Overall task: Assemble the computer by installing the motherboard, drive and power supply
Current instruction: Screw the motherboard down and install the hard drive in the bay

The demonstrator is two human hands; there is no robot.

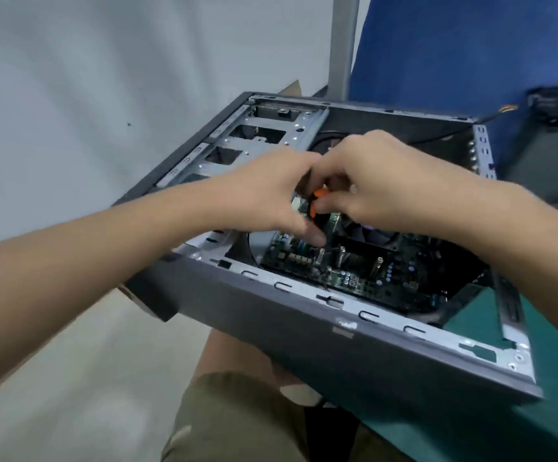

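Observation:
An open grey computer case (pixel 321 331) lies on its side, tilted across the view. Inside it sits the green motherboard (pixel 364 278) with a black cooler fan (pixel 371 235). Both hands meet over the middle of the case around an orange-and-black screwdriver handle (pixel 316 203). My right hand (pixel 387 181) curls its fingers round the handle from above. My left hand (pixel 271 195) holds it from the left, thumb low near the board. The screwdriver's shaft and tip are hidden. The silver drive cage (pixel 264 138) at the far left of the case holds no drive.
The case rests on a teal surface (pixel 471 411) at the lower right, overhanging toward my knee (pixel 237 395). A blue panel (pixel 454 45) and a grey post (pixel 342 45) stand behind. A dark box with wires (pixel 551 135), perhaps the power supply, lies at the far right.

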